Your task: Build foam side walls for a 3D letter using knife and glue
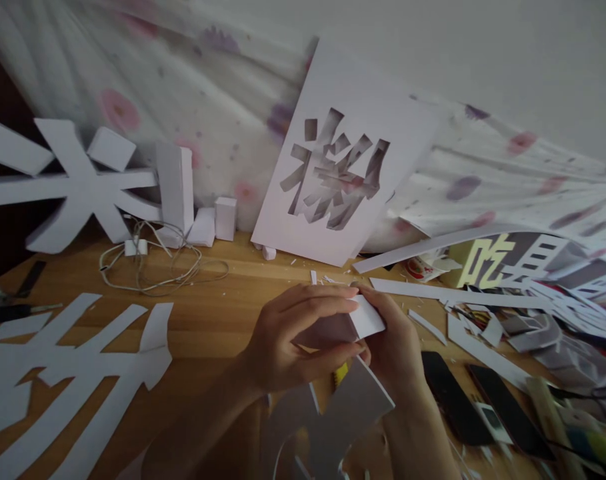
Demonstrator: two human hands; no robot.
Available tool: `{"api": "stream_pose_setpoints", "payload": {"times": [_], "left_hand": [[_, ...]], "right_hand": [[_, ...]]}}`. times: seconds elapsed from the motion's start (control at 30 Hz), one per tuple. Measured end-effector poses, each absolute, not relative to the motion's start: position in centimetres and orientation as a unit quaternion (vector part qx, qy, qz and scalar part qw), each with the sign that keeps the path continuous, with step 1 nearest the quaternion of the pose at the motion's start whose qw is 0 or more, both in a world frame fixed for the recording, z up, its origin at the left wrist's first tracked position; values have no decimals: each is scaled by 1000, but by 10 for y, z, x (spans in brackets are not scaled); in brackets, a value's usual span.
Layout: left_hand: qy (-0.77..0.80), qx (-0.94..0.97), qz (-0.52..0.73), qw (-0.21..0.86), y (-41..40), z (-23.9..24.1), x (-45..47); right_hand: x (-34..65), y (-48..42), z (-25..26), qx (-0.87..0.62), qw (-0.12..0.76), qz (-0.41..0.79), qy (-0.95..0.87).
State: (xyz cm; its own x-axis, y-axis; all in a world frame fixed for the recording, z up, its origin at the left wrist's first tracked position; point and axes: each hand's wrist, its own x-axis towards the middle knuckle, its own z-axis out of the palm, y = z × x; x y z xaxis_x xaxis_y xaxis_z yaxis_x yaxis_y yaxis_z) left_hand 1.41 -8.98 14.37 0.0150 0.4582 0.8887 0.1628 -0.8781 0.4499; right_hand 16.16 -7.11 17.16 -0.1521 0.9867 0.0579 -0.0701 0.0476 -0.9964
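Both hands meet around a small white foam-board box piece (369, 319) in front of me. My left hand (295, 333) curls around its left side, fingers along the top and front. My right hand (395, 333) grips it from the right, with the thumb near the upper edge. Just below the hands is a curved white foam-board cutout (355, 407); whether the fingers touch it I cannot tell. A small yellow object (341, 375) shows partly behind that cutout.
A white board with cut-out character openings (273, 227) leans on the curtain. At left are a standing white character (77, 180), a coiled cable (147, 267) and a flat character cutout (107, 363). Two dark phones (453, 400) and foam strips (463, 293) lie at right.
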Motion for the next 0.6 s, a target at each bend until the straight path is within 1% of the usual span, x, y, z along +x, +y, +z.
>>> {"api": "stream_pose_setpoints", "payload": {"times": [0.07,0.13,0.3,0.5,0.6], "left_hand": [[219,709,660,115,-91,145,10],[214,708,662,121,-90,145,8],[221,699,665,143,-91,140,6],[242,636,684,261,-97,131,7],[231,625,689,284,-99,129,7]], "right_hand": [[160,-71,173,-418,462,617,-481],[158,-72,173,-409,445,651,-459],[152,-73,176,-413,459,641,-456],[146,-73,182,-416,442,635,-477],[145,-72,184,-411,431,648,-475]]}}
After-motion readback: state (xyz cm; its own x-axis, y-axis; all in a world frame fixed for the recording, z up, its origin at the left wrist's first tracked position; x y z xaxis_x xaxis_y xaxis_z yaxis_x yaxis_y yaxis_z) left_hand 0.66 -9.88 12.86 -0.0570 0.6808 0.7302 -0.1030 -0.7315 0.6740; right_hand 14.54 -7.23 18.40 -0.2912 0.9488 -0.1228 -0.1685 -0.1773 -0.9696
